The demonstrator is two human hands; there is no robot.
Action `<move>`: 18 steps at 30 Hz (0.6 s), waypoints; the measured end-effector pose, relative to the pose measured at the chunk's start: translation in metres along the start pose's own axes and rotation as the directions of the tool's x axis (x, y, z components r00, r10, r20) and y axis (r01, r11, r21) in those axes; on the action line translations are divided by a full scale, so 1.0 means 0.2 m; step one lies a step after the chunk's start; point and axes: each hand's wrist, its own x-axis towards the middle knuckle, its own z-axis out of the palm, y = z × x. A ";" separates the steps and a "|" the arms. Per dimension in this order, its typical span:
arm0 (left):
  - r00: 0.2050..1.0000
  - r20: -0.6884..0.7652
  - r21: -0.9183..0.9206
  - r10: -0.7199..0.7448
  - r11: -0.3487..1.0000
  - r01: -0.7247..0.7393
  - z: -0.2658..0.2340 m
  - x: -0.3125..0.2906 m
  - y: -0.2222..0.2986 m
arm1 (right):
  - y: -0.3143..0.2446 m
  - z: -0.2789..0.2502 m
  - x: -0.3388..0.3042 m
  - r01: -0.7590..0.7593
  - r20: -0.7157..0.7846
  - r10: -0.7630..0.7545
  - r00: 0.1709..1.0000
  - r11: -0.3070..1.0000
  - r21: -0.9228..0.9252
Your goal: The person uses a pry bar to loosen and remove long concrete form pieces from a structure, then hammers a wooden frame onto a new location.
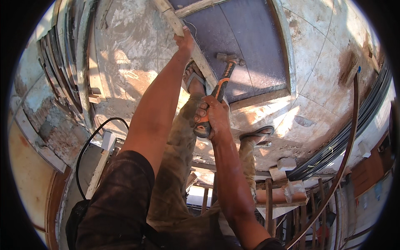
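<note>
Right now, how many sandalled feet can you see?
2: one foot on the timber strip beside the left hand; the other foot lower right, near the right hand gripping the hammer.

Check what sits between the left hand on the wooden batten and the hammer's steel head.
Head view: between the left hand on the pale wooden batten and the orange-handled hammer, only the dark plywood panel shows, with no loose items.

The right hand (210, 118) wraps the hammer (221, 85), so the handle inside the grip is hidden. Beyond the left hand (185, 41), the wooden batten (173, 18) runs out past the top edge. Below the grip, both forearms are cut off by the lower edge.
</note>
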 end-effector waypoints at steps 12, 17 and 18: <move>0.999 0.037 -0.074 0.015 0.997 -0.012 -0.03 0.00 -0.01 | -0.48 -0.08 -0.02 0.224 0.125 -0.195 0.973 0.658 -0.719; 0.998 0.052 -0.054 -0.031 0.998 0.034 0.04 -0.01 0.01 | -0.68 0.01 0.17 0.309 0.275 -0.268 0.924 0.097 -0.946; 0.997 0.060 -0.038 -0.041 0.998 0.043 0.07 -0.02 0.02 | -0.72 -0.01 0.17 0.240 0.226 -0.185 0.956 0.056 -0.969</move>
